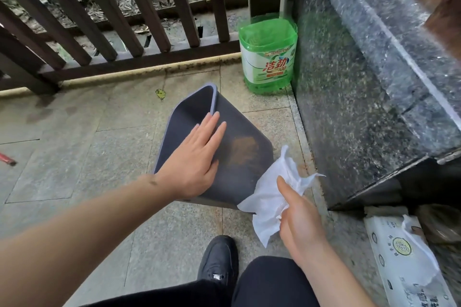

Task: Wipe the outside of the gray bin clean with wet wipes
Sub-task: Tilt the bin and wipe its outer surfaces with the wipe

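The gray bin (239,172) lies tipped on its side on the tiled floor, its open mouth facing up and to the left. A brown dirt patch (244,149) marks its upward-facing side. My left hand (197,157) presses flat on that side near the rim, fingers straight. My right hand (296,217) pinches a crumpled white wet wipe (272,197) beside the bin's lower right corner; the wipe overlaps that corner.
A cut-open green detergent bottle (268,57) stands in the corner by the dark granite wall (361,82). A brown railing (112,20) runs along the back. A wet wipe pack (404,257) lies at lower right. My black shoe (218,259) is below the bin.
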